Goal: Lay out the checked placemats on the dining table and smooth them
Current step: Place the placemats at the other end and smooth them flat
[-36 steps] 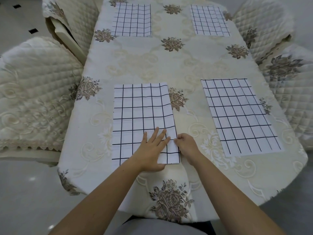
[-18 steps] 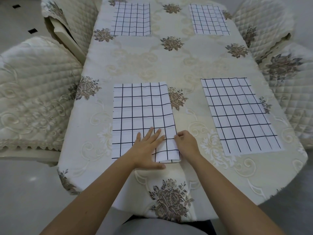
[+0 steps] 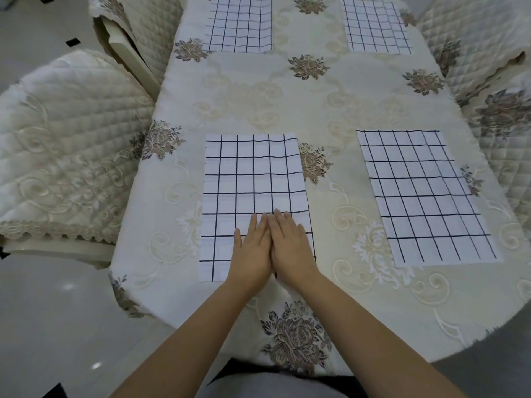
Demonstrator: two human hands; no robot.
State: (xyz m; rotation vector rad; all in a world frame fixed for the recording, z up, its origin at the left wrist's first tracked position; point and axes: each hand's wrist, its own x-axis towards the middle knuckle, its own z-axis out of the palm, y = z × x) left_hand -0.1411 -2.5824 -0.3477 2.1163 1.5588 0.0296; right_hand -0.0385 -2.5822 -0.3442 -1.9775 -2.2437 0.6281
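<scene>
My left hand (image 3: 253, 251) and right hand (image 3: 290, 248) lay flat, fingers straight, side by side and touching. Both pressed on the near end of the left mat (image 3: 253, 179) and gripped nothing. It lay on the bench (image 3: 287, 104) with a right mat (image 3: 422, 193) beside it, well apart.

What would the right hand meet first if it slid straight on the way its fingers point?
Only more of the near placemat under the right hand, then bare tablecloth; nothing stands in that line, as far as the view shows.
</scene>
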